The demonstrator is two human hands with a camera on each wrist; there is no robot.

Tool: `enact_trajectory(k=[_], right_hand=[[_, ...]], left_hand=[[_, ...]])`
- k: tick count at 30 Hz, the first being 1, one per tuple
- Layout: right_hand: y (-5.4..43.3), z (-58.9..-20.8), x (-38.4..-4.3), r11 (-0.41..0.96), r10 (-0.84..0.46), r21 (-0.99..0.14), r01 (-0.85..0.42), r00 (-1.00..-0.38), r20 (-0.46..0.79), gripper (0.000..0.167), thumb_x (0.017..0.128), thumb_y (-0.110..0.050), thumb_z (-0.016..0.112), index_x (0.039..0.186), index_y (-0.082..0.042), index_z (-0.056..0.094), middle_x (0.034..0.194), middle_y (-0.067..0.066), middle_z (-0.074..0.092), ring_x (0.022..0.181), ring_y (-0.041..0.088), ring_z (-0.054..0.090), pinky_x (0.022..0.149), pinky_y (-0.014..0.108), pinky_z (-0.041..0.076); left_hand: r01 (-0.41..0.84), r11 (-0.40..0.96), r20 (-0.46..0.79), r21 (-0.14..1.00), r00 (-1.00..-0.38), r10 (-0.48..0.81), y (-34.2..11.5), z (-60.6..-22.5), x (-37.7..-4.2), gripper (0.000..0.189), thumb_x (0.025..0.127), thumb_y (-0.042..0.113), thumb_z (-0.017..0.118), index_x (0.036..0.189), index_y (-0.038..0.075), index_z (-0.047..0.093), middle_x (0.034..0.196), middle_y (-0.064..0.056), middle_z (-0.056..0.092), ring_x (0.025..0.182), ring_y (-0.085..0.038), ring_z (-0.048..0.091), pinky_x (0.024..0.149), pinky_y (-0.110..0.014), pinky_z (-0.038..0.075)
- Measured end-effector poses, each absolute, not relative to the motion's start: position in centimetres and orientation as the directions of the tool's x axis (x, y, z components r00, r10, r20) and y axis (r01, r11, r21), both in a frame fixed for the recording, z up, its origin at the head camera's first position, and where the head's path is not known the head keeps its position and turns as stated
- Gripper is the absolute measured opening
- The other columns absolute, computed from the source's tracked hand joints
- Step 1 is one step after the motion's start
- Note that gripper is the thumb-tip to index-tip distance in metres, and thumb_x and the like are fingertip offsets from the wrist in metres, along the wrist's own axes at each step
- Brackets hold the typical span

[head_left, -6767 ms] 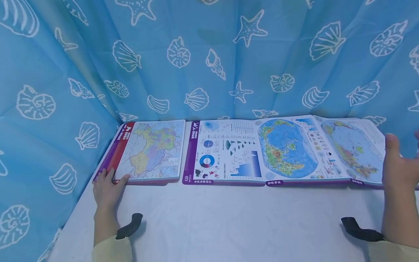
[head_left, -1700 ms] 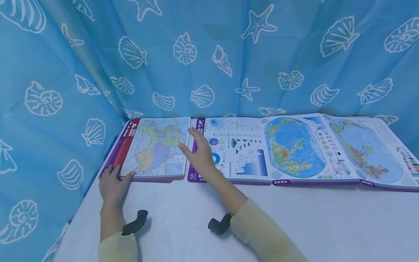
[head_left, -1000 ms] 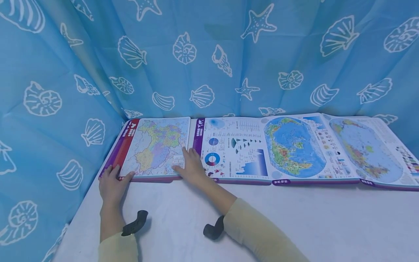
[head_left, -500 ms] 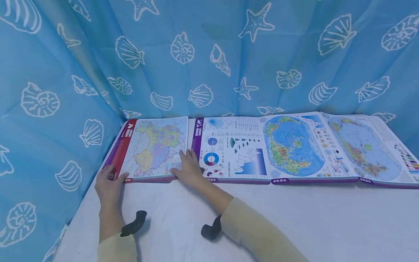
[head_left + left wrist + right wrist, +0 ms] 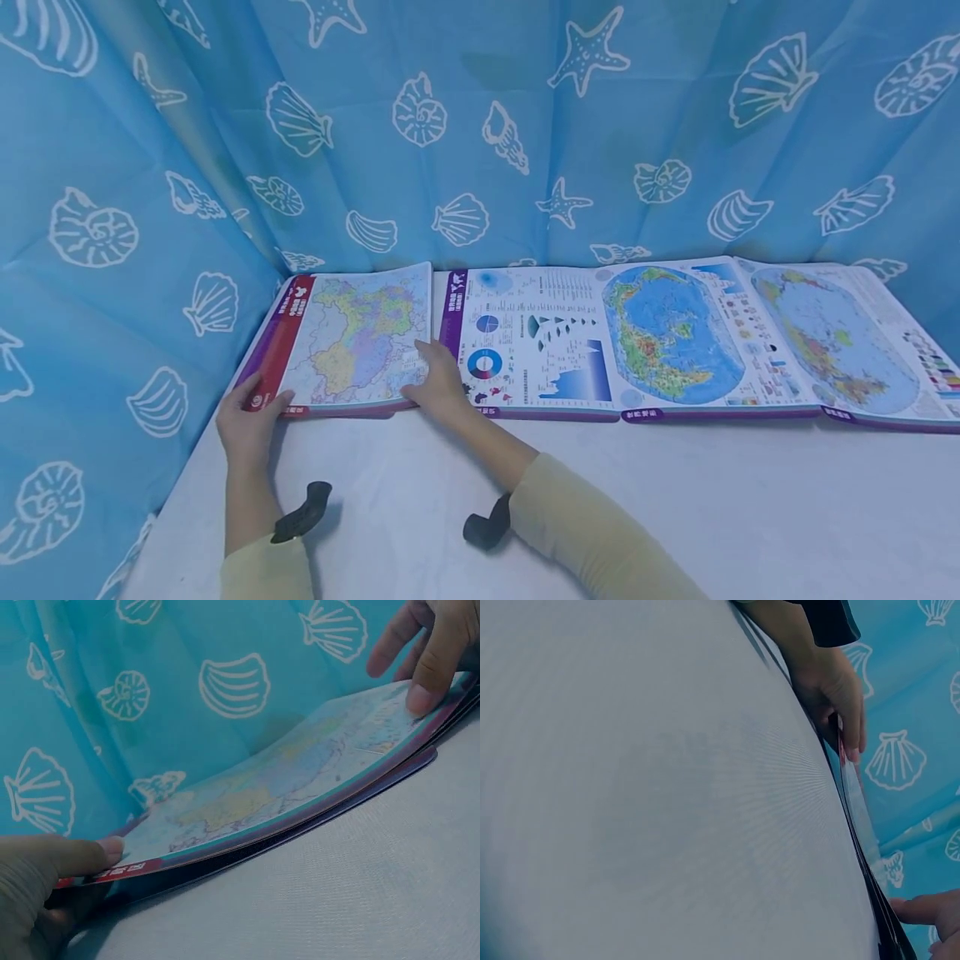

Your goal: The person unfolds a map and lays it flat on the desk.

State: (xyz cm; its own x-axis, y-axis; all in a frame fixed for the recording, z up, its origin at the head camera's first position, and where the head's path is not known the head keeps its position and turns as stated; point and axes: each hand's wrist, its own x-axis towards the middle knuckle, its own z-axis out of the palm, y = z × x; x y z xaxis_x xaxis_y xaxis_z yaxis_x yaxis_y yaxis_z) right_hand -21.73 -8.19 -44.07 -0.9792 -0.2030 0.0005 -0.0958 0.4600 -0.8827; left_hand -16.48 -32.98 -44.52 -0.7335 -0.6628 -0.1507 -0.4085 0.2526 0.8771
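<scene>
The folded China map (image 5: 352, 333) sits at the left end of the counter (image 5: 600, 508), in front of the blue seashell curtain (image 5: 487, 125). Its red title band runs from near to far along the left edge, so the lettering lies sideways to the person. Its near edge runs left to right; foreshortening hides which axis is longer.

The left hand (image 5: 243, 421) has its grip pinching the near left corner, thumb on top and fingers underneath. The right hand (image 5: 438, 387) holds the near right corner, thumb on top, some fingers hidden. Between them the map bows, its right end raised above the purple-edged sheet (image 5: 261, 354) below.

Just to the right, the unfolded world map strip (image 5: 675, 333) stretches lengthwise from left to right, its purple title band at the left end.
</scene>
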Motion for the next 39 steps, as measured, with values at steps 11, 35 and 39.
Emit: enact_trajectory(k=[11,35,39], right_hand=[[-7.4,-44.7,-22.3,0.359,-0.163,-0.933,-0.038,-0.986,-0.023,0.066,0.079,-0.011,0.075,0.138,-0.006,0.046,0.140,0.015,0.045,0.130,0.033,0.042,0.108,0.042,0.037],[-6.0,-42.8,-22.3,0.280,-0.263,-0.960,0.002,-0.962,-0.079,0.079,0.077,-0.015,0.078,0.144,-0.029,0.039,0.151,-0.001,0.036,0.140,0.026,0.031,0.109,0.046,0.034],[-5.7,-42.1,-22.0,0.288,-0.267,-0.957,-0.019,-0.962,-0.061,0.079,0.077,-0.015,0.078,0.144,-0.029,0.038,0.151,-0.003,0.036,0.140,0.024,0.030,0.109,0.044,0.034]], left_hand=[[-0.458,0.094,-0.337,0.884,-0.764,-0.550,-33.6,-43.6,-16.4,0.067,0.086,0.035,0.068,0.145,0.031,0.038,0.158,-0.004,0.012,0.141,-0.029,0.018,0.112,-0.040,0.031],[-0.335,-0.276,-0.411,0.901,-0.862,-0.295,-33.2,-41.8,-15.9,0.067,0.085,0.015,0.071,0.142,0.034,0.040,0.149,-0.001,0.021,0.101,-0.009,0.052,0.078,-0.019,0.054],[-0.323,-0.294,-0.407,0.900,-0.865,-0.294,-32.9,-41.6,-15.8,0.068,0.084,0.016,0.071,0.141,0.036,0.040,0.148,0.000,0.023,0.106,-0.011,0.049,0.078,-0.019,0.054]])
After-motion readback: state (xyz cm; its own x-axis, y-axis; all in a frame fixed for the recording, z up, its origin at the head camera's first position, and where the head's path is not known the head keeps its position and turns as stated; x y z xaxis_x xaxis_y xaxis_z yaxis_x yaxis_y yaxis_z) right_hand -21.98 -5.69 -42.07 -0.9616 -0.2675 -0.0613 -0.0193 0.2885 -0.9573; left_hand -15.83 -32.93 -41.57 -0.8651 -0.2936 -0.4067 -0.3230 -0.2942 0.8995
